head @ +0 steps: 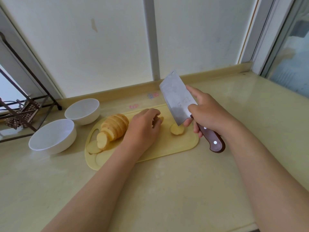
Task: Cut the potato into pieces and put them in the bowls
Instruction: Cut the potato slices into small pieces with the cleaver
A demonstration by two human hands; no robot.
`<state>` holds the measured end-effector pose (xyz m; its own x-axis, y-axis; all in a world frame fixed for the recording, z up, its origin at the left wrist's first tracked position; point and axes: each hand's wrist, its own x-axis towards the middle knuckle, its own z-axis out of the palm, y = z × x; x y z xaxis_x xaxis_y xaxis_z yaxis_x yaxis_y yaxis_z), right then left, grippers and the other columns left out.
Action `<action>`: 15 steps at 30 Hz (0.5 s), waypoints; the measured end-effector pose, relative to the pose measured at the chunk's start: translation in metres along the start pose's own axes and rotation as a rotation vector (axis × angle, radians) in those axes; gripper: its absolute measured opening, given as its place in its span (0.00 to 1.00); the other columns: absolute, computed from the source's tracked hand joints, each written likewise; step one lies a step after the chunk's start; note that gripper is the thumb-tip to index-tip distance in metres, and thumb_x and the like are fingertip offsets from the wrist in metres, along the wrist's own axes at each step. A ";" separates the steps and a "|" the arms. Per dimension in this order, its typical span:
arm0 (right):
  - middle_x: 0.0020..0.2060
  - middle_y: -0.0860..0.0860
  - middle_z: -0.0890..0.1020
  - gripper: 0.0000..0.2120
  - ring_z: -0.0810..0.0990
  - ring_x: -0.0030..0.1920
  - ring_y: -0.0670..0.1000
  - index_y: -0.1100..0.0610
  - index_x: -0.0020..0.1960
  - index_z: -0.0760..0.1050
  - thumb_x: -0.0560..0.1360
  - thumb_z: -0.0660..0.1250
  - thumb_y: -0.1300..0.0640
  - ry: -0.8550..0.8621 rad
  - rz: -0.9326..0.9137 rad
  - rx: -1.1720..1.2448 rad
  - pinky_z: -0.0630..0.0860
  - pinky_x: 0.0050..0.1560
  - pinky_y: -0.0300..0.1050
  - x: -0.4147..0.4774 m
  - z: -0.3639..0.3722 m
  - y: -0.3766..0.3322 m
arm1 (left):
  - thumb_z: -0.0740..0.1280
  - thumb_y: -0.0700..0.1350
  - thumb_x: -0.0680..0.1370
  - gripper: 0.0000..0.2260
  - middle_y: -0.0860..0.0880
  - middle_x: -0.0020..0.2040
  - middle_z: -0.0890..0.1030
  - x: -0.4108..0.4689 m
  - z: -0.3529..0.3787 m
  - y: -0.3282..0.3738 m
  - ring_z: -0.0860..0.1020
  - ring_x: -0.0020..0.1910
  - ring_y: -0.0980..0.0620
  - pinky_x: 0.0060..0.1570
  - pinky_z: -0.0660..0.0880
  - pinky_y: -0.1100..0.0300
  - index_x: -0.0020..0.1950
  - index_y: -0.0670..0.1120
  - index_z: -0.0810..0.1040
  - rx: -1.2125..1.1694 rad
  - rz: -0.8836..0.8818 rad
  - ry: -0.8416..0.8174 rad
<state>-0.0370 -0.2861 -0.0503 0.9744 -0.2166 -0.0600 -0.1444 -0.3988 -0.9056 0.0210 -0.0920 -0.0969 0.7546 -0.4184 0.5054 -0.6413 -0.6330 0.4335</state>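
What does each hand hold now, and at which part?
The right hand holds the cleaver by its wooden handle, close to the blade. The left hand pinches a small potato piece at its fingertips.

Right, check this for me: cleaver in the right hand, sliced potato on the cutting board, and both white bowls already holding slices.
One thing is off: the near bowl and the far bowl are both empty. The head view shows the rest as you said: the cleaver in the right hand, and the sliced potato on the cutting board.
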 end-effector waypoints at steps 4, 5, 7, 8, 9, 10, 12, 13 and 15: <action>0.35 0.60 0.85 0.38 0.79 0.28 0.56 0.36 0.83 0.54 0.79 0.51 0.65 0.002 0.001 0.003 0.77 0.27 0.47 -0.001 -0.001 -0.001 | 0.69 0.44 0.78 0.10 0.47 0.48 0.80 0.000 0.003 -0.002 0.77 0.45 0.46 0.45 0.77 0.48 0.58 0.43 0.79 0.095 0.101 -0.025; 0.35 0.60 0.85 0.38 0.79 0.28 0.56 0.36 0.83 0.54 0.79 0.51 0.65 0.003 0.001 0.004 0.77 0.27 0.47 -0.001 -0.001 -0.001 | 0.70 0.45 0.78 0.10 0.47 0.48 0.80 0.000 0.004 -0.001 0.77 0.45 0.46 0.45 0.77 0.49 0.57 0.43 0.79 0.085 0.114 -0.052; 0.34 0.59 0.85 0.39 0.80 0.29 0.57 0.36 0.83 0.54 0.78 0.51 0.65 0.004 -0.001 0.002 0.77 0.26 0.47 -0.001 -0.001 -0.001 | 0.70 0.47 0.77 0.11 0.47 0.46 0.80 -0.001 0.003 -0.001 0.77 0.42 0.48 0.44 0.78 0.50 0.56 0.42 0.80 0.032 0.146 -0.080; 0.34 0.59 0.85 0.39 0.80 0.28 0.57 0.36 0.83 0.54 0.78 0.51 0.65 0.003 -0.003 -0.002 0.77 0.26 0.47 -0.001 0.000 -0.001 | 0.70 0.47 0.76 0.11 0.48 0.45 0.80 -0.002 0.002 -0.002 0.77 0.41 0.49 0.43 0.78 0.51 0.55 0.42 0.81 0.007 0.158 -0.078; 0.34 0.59 0.85 0.39 0.79 0.28 0.56 0.36 0.83 0.54 0.78 0.51 0.65 0.002 -0.005 -0.004 0.77 0.26 0.47 -0.002 0.000 -0.002 | 0.69 0.46 0.76 0.10 0.48 0.46 0.80 -0.003 0.000 -0.004 0.77 0.41 0.49 0.43 0.78 0.51 0.54 0.42 0.81 -0.007 0.161 -0.075; 0.34 0.59 0.85 0.39 0.79 0.28 0.56 0.36 0.83 0.54 0.78 0.51 0.65 0.000 -0.007 -0.006 0.77 0.26 0.47 -0.002 0.000 -0.002 | 0.69 0.44 0.75 0.10 0.48 0.47 0.80 -0.003 -0.001 -0.007 0.78 0.42 0.50 0.44 0.78 0.52 0.54 0.43 0.82 -0.012 0.155 -0.080; 0.35 0.59 0.85 0.39 0.79 0.27 0.55 0.36 0.83 0.54 0.78 0.51 0.65 -0.005 -0.011 -0.009 0.77 0.27 0.47 -0.003 0.000 -0.003 | 0.69 0.42 0.74 0.10 0.49 0.52 0.80 -0.004 -0.004 -0.012 0.78 0.45 0.51 0.47 0.78 0.55 0.53 0.43 0.83 -0.013 0.138 -0.111; 0.35 0.59 0.86 0.39 0.78 0.27 0.55 0.36 0.83 0.54 0.78 0.51 0.65 -0.007 -0.012 -0.008 0.77 0.27 0.47 -0.004 0.001 -0.003 | 0.70 0.41 0.73 0.09 0.49 0.53 0.81 -0.006 -0.005 -0.013 0.79 0.45 0.52 0.48 0.78 0.56 0.52 0.43 0.83 -0.015 0.140 -0.133; 0.34 0.58 0.86 0.39 0.79 0.27 0.56 0.36 0.83 0.54 0.78 0.51 0.65 -0.011 -0.014 -0.007 0.78 0.27 0.48 -0.004 0.002 -0.004 | 0.71 0.40 0.73 0.07 0.49 0.53 0.82 -0.008 -0.005 -0.015 0.79 0.44 0.54 0.47 0.78 0.61 0.50 0.43 0.85 -0.025 0.155 -0.164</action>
<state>-0.0400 -0.2821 -0.0475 0.9781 -0.2015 -0.0521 -0.1321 -0.4076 -0.9036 0.0238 -0.0761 -0.1031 0.6580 -0.6108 0.4403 -0.7530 -0.5378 0.3792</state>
